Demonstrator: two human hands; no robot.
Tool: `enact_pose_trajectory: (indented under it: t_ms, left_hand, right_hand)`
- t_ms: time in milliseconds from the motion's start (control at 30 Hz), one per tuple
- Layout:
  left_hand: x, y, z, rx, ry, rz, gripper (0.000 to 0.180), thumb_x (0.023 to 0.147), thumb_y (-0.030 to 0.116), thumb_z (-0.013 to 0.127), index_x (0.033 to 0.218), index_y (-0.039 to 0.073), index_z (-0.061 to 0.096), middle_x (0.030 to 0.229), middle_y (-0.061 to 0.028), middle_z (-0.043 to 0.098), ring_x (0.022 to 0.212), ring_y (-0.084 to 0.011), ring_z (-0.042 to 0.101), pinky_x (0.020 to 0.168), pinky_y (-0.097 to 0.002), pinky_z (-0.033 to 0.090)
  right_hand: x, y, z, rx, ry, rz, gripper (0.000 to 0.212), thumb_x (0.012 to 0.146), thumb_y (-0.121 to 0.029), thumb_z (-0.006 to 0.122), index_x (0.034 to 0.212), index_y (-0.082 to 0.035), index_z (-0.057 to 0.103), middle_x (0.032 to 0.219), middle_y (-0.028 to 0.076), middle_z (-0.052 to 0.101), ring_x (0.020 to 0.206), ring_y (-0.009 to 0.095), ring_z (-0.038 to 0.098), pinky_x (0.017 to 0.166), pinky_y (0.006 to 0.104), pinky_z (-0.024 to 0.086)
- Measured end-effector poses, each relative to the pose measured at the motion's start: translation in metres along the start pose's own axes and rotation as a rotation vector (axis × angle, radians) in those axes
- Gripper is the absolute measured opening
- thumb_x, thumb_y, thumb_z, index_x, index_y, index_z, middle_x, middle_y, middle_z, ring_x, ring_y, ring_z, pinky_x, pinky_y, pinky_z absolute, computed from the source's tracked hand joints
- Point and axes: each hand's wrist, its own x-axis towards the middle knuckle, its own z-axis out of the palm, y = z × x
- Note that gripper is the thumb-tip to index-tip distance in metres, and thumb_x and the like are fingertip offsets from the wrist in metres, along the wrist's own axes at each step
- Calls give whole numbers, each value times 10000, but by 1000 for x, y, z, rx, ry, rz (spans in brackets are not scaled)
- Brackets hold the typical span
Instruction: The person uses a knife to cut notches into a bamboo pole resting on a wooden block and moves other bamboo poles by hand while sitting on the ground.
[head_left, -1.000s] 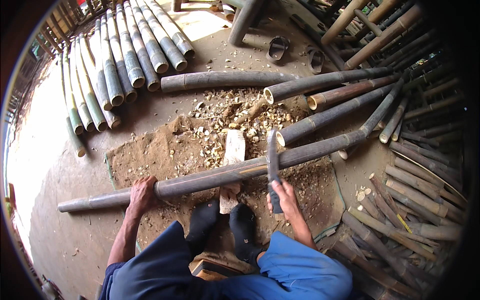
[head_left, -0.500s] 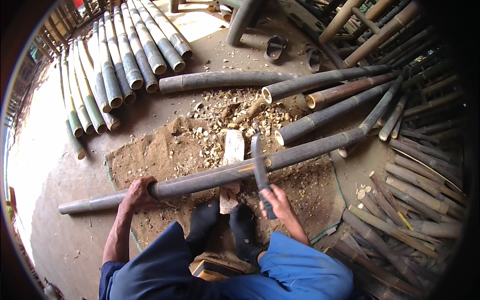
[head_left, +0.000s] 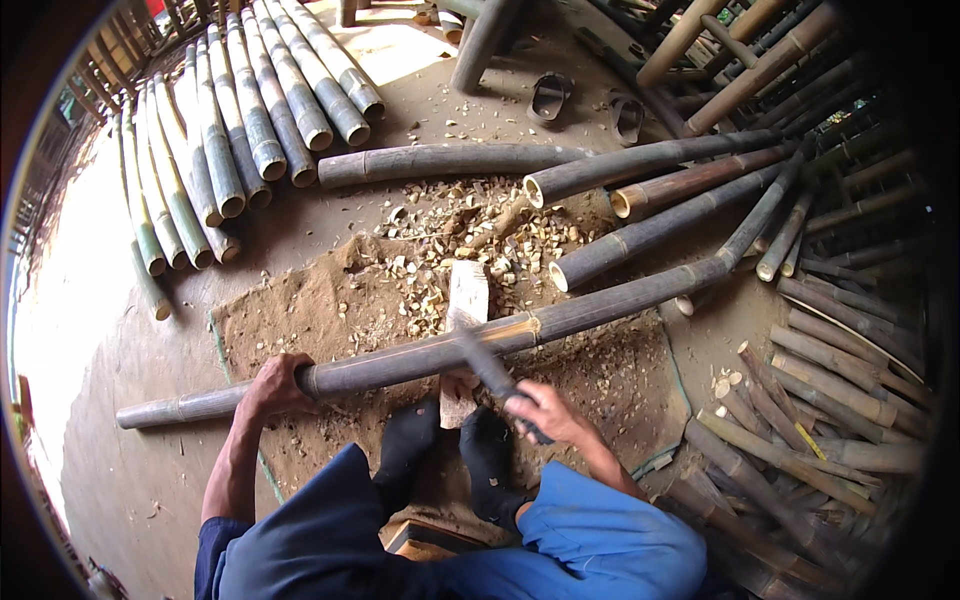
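grey bamboo pole (head_left: 425, 357); blue trousers (head_left: 610, 525); black socks (head_left: 490, 468)

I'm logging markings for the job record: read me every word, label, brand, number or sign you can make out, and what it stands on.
None: no text can be read in this view.
Bamboo pole at the left hand: no lettering shows.
Knife in the right hand: blurred; any mark on it can't be told.
Yellow strip among the pieces at right: too small to tell.

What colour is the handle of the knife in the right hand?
The knife handle in the right hand looks black; it shows best in the head view.
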Motion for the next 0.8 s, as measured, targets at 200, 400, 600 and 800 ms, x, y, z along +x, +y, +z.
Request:
enact_pose_trajectory:
  t_ms: [200,400,600,800]
  left_hand:
    - [1,34,39,264,183,178,1018,570,323,1025,1453,112,563,1344,-146,619,1282,-372,592,1096,-499,479]
    - [38,59,131,413,605,258,621,662,242,900,1198,84,629,1096,-131,678,1078,-341,658,1001,-478,489]
    - [21,85,73,235,322,135,407,673,250,898,1018,119,727,1035,-133,764,1039,-362,736,908,-504,557]
    - [10,179,-12,197,353,258,578,604,341,885,1120,115,759,1013,-171,797,997,-393,767,870,-498,598]
  right_hand:
    - [-24,6,23,457,328,-65,311,1124,-386,617,1148,-80,569,751,61,651,542,150,643,482,314,540]
    - [-76,40,11,735,859,-69,345,1110,-456,604,1157,-119,545,732,79,635,531,199,640,458,369,535]
    - [-69,74,59,966,911,58,375,1071,-453,653,1203,-118,549,742,70,619,554,216,618,455,395,507]
    - [-84,83,89,1015,861,-16,393,1058,-445,671,1239,-119,547,816,79,625,643,231,626,513,422,517]
